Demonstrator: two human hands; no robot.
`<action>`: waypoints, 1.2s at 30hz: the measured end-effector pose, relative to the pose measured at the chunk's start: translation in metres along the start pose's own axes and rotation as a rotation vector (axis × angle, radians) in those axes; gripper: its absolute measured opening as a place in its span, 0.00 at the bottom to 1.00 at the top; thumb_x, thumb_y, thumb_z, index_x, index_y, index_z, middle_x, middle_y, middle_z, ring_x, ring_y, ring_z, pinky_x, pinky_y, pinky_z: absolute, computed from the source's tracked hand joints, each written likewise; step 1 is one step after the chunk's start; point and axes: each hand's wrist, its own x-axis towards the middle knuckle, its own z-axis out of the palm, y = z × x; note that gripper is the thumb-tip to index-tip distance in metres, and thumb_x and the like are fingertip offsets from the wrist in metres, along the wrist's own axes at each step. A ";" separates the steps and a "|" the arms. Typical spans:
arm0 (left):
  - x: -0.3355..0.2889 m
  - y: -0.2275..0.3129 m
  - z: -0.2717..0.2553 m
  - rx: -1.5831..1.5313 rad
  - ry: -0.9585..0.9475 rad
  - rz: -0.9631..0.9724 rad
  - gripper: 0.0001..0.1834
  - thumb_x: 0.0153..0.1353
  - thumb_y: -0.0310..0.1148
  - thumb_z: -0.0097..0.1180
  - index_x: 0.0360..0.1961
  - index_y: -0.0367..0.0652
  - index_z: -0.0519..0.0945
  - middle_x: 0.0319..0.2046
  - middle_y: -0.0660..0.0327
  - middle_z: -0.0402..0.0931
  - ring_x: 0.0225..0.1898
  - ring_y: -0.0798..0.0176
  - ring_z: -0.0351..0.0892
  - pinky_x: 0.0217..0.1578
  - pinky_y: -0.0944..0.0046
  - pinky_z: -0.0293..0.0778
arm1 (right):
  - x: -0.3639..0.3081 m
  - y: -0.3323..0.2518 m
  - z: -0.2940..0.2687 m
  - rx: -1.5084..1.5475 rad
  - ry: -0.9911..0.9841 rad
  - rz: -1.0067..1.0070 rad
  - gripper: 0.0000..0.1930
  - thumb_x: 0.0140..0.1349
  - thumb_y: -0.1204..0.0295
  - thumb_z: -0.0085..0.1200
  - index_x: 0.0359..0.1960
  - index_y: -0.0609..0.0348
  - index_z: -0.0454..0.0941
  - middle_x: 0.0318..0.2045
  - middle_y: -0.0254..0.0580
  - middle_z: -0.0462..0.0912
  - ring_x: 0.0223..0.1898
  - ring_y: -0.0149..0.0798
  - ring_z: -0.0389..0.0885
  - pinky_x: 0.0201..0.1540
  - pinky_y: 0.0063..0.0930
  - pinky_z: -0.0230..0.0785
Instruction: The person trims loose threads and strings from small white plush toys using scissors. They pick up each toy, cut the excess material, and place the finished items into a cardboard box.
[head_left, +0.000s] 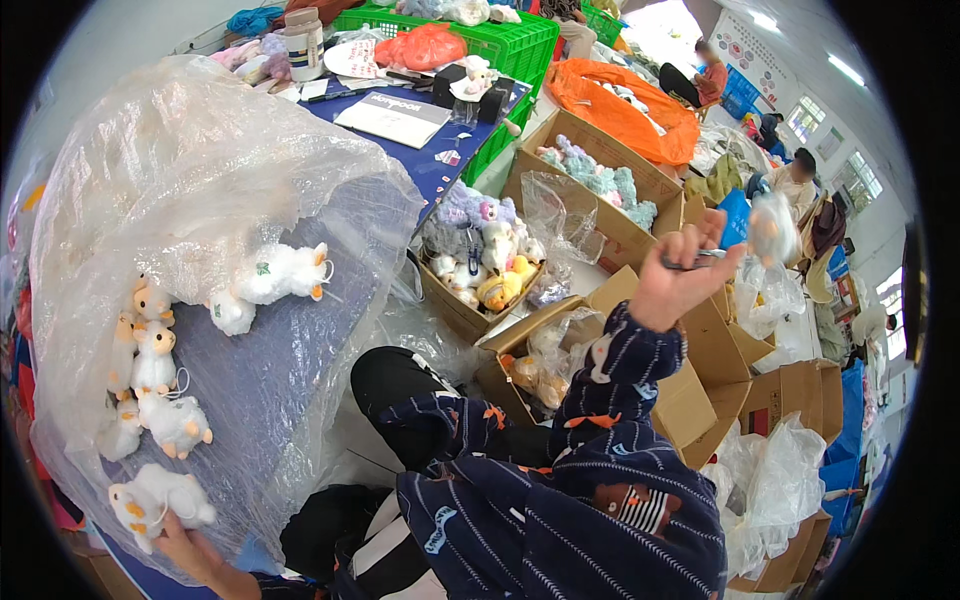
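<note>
Left hand (192, 553) at eight o'clock is grasping a white-and-orange plush toy (165, 500); right hand (672, 285), three o'clock, is gripping small dark scissors (711, 254) near a blurred white plush (773, 230)!

From the left hand (190, 553), a blue tabletop (262, 395) under clear, wrinkled plastic sheeting (220, 175) is lying open toward one o'clock, while small white plush animals (174, 423) are blocking twelve. Brown cardboard boxes (722, 368) are crowding the right hand's (682, 275) five o'clock.

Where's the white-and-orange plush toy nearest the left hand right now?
In the head view, the white-and-orange plush toy is at the lower left, touched by the left hand, just below the group of white plush toys.
</note>
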 end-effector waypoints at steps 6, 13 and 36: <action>-0.041 -0.007 0.028 -0.312 -0.371 -0.129 0.30 0.54 0.29 0.55 0.59 0.37 0.60 0.51 0.53 0.68 0.51 0.56 0.72 0.50 0.57 0.71 | -0.113 0.114 0.009 -0.354 -0.243 0.679 0.14 0.64 0.62 0.47 0.41 0.61 0.74 0.23 0.28 0.73 0.11 0.18 0.54 0.13 0.16 0.46; -0.071 0.011 0.085 -0.743 -0.496 -0.344 0.22 0.55 0.22 0.48 0.53 0.35 0.66 0.48 0.56 0.71 0.49 0.61 0.73 0.49 0.60 0.71 | -0.271 0.142 0.041 -0.604 -1.051 1.293 0.15 0.63 0.66 0.49 0.46 0.63 0.74 0.33 0.30 0.78 0.22 0.16 0.63 0.24 0.13 0.55; -0.062 0.002 0.064 -0.564 -0.388 -0.321 0.24 0.60 0.33 0.53 0.56 0.37 0.65 0.48 0.59 0.70 0.48 0.67 0.70 0.48 0.66 0.68 | -0.336 0.148 0.059 -0.434 -1.531 0.543 0.11 0.48 0.81 0.60 0.35 0.60 0.75 0.27 0.36 0.75 0.19 0.23 0.66 0.20 0.16 0.57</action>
